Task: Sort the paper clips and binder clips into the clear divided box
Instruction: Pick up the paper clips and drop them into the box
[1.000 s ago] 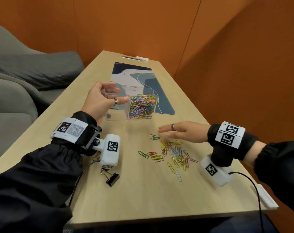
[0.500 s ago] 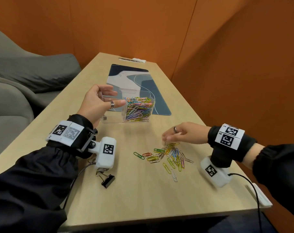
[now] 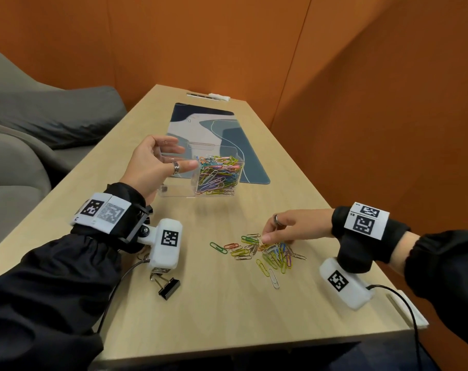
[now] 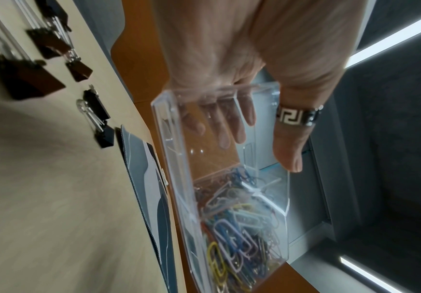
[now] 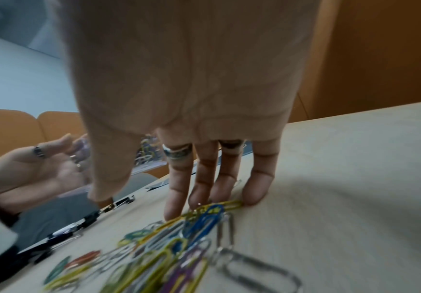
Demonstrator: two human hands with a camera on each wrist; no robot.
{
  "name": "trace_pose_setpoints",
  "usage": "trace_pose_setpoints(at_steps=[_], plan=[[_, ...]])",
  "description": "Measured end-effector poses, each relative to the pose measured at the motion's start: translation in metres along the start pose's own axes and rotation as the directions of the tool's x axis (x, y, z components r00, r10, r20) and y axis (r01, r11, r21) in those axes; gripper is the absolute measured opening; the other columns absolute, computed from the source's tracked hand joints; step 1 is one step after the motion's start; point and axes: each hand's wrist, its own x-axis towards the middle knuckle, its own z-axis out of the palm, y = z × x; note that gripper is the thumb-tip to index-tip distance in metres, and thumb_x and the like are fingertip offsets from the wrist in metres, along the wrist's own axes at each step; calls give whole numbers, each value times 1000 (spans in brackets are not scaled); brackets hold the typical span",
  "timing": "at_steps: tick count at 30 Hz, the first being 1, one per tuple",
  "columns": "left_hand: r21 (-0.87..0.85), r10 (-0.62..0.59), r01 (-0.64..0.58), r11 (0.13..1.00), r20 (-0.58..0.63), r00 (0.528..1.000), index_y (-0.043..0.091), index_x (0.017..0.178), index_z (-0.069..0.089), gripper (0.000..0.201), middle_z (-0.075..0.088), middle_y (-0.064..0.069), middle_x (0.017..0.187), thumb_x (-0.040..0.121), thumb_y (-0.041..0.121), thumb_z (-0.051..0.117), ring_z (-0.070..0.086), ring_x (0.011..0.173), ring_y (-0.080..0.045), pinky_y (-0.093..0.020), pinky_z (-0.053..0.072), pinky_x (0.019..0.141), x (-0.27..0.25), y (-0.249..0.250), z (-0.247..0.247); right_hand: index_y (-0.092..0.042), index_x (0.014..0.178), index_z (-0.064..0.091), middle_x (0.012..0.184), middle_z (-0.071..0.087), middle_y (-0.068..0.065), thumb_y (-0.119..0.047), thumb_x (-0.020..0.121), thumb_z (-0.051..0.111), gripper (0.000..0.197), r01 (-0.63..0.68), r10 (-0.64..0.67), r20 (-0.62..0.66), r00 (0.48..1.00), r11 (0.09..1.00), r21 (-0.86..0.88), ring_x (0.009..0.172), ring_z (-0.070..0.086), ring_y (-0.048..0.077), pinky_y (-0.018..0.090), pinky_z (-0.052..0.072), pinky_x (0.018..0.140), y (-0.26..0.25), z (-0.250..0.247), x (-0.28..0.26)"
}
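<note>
My left hand [image 3: 184, 156] grips the clear divided box [image 3: 179, 188] by its empty left compartment, thumb on the near wall and fingers behind it; the left wrist view shows the same grip [image 4: 257, 150]. The right compartment holds a heap of coloured paper clips [image 3: 218, 175]. A loose pile of paper clips [image 3: 270, 253] lies on the table in front of the box. My right hand [image 3: 266, 236] reaches down with extended fingers, and its fingertips [image 5: 254, 196] press on the far edge of that pile [image 5: 179, 237]. The thumb stands apart. One black binder clip [image 3: 169, 287] lies under my left wrist; several more [image 4: 96, 111] lie behind it.
A blue and white desk mat [image 3: 214, 129] lies behind the box. Orange walls close the table's far end and right side; a grey sofa [image 3: 26, 145] stands to the left. A white flat item [image 3: 409, 311] sits at the front right edge.
My right hand went from flat and open beyond the pile to fingertips down on it, and the clips have bunched closer together. The left hand still holds the box.
</note>
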Motion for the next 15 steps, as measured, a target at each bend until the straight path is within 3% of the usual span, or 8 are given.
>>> trace_pose_setpoints(at_steps=[4,10,13,15], plan=[[-2,-8,8,1000,-1,1000,20,101,51,51,62,1,99,60,8,79,62,90,-15,-33,51,83,0,0,-1,-17,111,59,98,53,2,-34,80,71,37,35,-33,49,998,999,-36,88,48,11,25,42,84,-6,9,-15],[-8,-7,7,1000,1,1000,23,96,52,48,61,0,98,59,7,79,62,88,-14,-36,51,87,0,0,-1,-41,96,51,99,40,-10,-29,60,87,52,100,-95,36,995,975,-197,99,51,23,32,47,86,2,20,-20],[-2,-3,3,1000,6,1000,23,97,52,48,61,0,98,60,7,78,62,87,-12,-35,52,86,-1,1,-1,-42,85,54,94,44,-6,-27,61,86,43,110,-120,-46,992,977,-185,95,52,21,27,44,82,4,21,-19],[-2,-3,3,1000,6,1000,21,99,51,48,61,0,98,61,6,78,62,87,-12,-35,52,86,-1,1,0,-35,85,60,91,52,-5,-24,67,83,31,113,-124,-78,989,985,-133,83,57,12,21,46,76,5,21,-17]])
